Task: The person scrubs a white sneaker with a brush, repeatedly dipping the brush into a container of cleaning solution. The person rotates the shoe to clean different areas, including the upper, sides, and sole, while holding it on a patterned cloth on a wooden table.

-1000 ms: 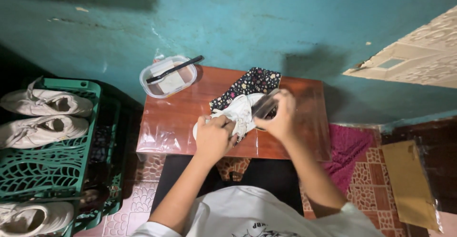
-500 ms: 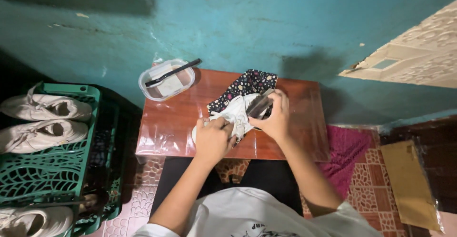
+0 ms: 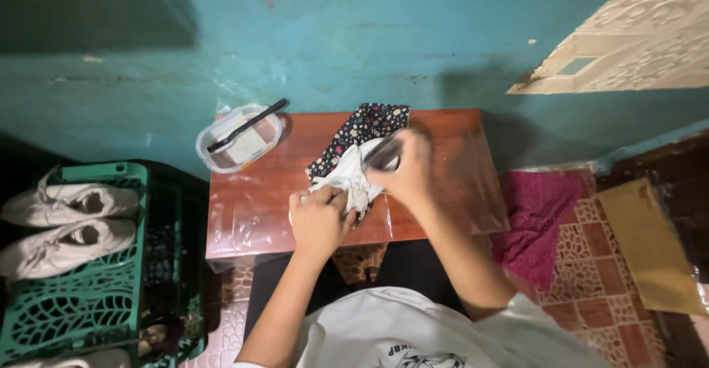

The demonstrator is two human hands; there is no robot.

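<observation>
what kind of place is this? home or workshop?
Most likely a home, a corner by a wall rather than a workshop. A low wooden table stands against a teal painted wall, white sneakers sit on a green plastic crate, and the floor is patterned tile with a magenta cloth on it.

Glossy wooden table (image 3: 251, 213), white cloth (image 3: 347, 179)

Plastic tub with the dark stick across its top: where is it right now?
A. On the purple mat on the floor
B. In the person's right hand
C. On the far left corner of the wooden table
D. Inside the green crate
C: the plastic tub sits at the far left corner of the wooden table, apart from both hands and the green crate.
</observation>
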